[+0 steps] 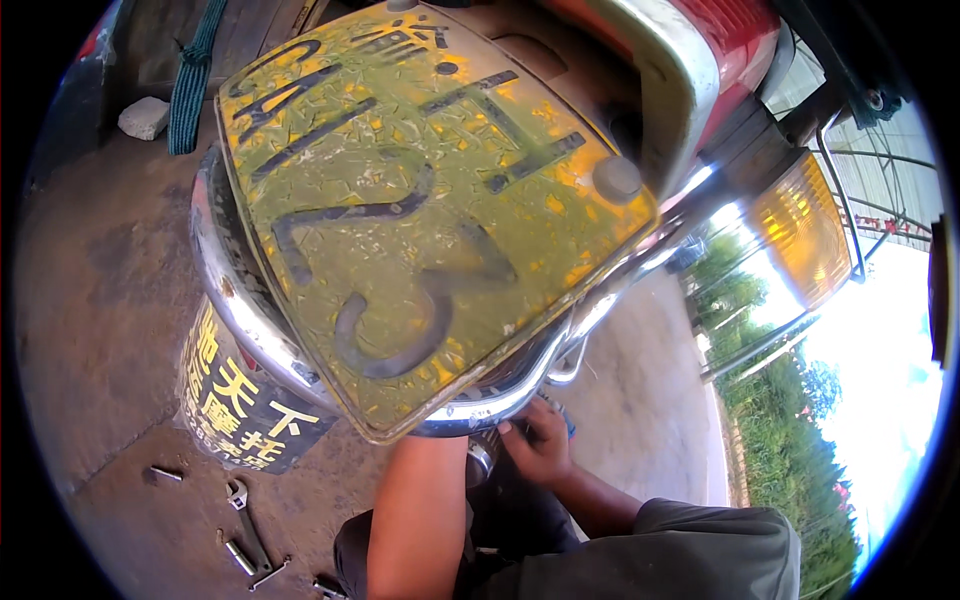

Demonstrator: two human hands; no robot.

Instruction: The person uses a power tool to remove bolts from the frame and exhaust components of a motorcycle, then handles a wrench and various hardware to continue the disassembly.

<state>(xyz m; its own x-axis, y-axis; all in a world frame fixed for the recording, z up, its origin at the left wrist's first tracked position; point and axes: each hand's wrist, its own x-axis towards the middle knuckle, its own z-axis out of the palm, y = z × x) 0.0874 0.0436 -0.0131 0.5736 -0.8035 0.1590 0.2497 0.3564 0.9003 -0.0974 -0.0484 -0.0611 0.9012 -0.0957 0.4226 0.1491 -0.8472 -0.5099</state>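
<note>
Nearest: the yellow plate (380,240) overhangs the chrome bar (485,412) and blocks my direct line, presumably why I reach in from below. My left forearm (420,515) runs up beneath the bar; the left hand is hidden, so I cannot tell whether it grasps anything. Right hand (540,445): fingers curled just under the bar, near a silvery cylindrical part (481,462) between it and the forearm; too small and shadowed here to tell grip from light touch. Lower left, the dark mud flap (245,410) hangs below the bar. On the floor (110,420), an adjustable wrench (249,520) and a short metal cylinder (165,473) lie apart, likely for easy reach. Farthest: greenery (780,440)
</note>
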